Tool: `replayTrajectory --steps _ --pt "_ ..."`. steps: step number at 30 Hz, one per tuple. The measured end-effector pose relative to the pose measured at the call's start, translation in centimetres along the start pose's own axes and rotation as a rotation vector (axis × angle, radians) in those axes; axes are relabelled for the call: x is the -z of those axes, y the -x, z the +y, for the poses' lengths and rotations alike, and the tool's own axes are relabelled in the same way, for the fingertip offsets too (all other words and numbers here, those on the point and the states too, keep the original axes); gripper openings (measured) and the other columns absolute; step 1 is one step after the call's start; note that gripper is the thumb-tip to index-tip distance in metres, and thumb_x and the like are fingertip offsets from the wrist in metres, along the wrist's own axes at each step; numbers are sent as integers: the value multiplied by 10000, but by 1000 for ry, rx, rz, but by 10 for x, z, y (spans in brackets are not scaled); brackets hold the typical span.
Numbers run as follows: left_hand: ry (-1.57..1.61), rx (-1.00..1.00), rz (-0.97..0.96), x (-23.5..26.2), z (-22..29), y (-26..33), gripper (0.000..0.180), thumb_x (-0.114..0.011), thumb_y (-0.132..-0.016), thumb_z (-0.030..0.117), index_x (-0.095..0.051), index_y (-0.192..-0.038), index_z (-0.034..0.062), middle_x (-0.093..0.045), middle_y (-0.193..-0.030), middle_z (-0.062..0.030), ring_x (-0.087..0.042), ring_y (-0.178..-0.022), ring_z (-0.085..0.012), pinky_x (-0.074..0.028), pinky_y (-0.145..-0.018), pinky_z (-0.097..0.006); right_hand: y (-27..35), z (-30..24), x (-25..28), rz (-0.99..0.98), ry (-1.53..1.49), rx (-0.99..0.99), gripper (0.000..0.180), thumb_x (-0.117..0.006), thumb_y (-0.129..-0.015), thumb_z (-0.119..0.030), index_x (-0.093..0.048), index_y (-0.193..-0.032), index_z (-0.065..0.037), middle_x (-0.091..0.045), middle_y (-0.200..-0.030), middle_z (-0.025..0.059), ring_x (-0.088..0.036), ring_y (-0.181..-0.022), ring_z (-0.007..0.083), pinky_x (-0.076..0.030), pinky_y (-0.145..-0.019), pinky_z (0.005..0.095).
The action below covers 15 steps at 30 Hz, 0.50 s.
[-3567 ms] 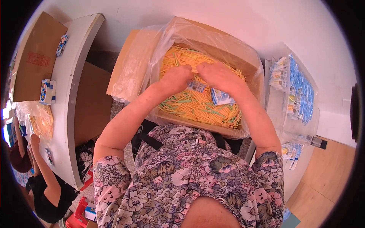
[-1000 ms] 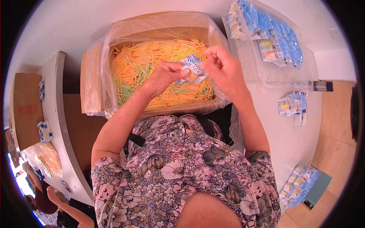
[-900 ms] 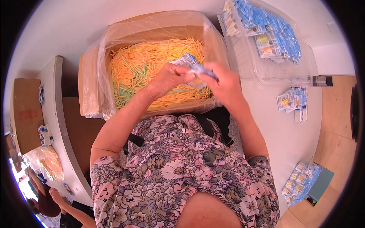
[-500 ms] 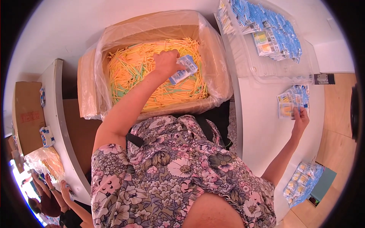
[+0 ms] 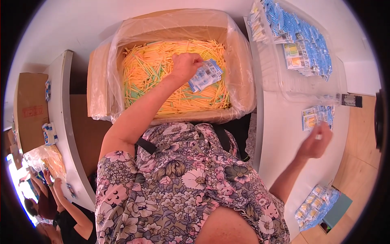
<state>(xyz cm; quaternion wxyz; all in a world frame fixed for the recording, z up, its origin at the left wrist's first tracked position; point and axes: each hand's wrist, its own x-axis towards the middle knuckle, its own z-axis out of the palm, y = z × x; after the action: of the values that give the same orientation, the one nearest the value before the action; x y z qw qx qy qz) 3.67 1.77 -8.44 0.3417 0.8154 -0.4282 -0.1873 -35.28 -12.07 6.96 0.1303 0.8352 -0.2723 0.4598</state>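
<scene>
White table (image 5: 284, 134) on the right, second table (image 5: 65, 122) on the left with a closed cardboard box (image 5: 28, 110) and small blue-white packs (image 5: 49, 133). Another person's arms (image 5: 61, 195) show at lower left, well apart. The person's own floral top fills the lower middle and hides the near edge of the big box.

Cardboard box (image 5: 99, 81) lined with a clear plastic bag (image 5: 239, 61), full of yellow and green sticks (image 5: 150, 69). Left hand (image 5: 185, 67) is down in the box on the sticks, fingers curled shut around a few blue-white packets (image 5: 205, 76) resting on the pile. Clear tray (image 5: 284, 77) beyond the table's far right holds rows of filled blue packets (image 5: 300, 36).

Right hand (image 5: 315, 142) hovers over the table just beside a small packet stack (image 5: 317, 116); motion-blurred, fingers half curled, cannot tell if they hold anything. More packets in a bag (image 5: 317, 205) at lower right, partly cut by the rim.
</scene>
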Motion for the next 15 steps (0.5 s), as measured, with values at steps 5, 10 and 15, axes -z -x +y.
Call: replayTrajectory --steps 5,10,15 --pt "-215 -401 278 15 2 9 106 -680 -748 87 -712 -849 88 -692 -842 -77 -655 -780 -226 -488 -694 -334 -37 -157 -69 -455 -674 131 257 -668 -749 12 -606 -998 28 -627 -928 165 -613 -794 321 -504 -717 349" --pt "194 -448 44 46 25 37 93 -658 -775 52 -670 -863 24 -679 -872 -108 -642 -782 -225 -486 -696 -310 -34 -189 -150 -451 -425 106 151 -643 -795 -24 -605 -925 44 -624 -842 120 -592 -714 254 -482 -687 289" --pt "314 -77 -36 75 14 77 125 -625 -844 127 -622 -795 12 -572 -641 -121 -551 -573 -201 -441 -566 -321 -51 -206 -203 -1211 -1178 -596 200 -583 -880 -171 -567 -817 18 -565 -669 90 -511 -615 147 -425 -591 295"
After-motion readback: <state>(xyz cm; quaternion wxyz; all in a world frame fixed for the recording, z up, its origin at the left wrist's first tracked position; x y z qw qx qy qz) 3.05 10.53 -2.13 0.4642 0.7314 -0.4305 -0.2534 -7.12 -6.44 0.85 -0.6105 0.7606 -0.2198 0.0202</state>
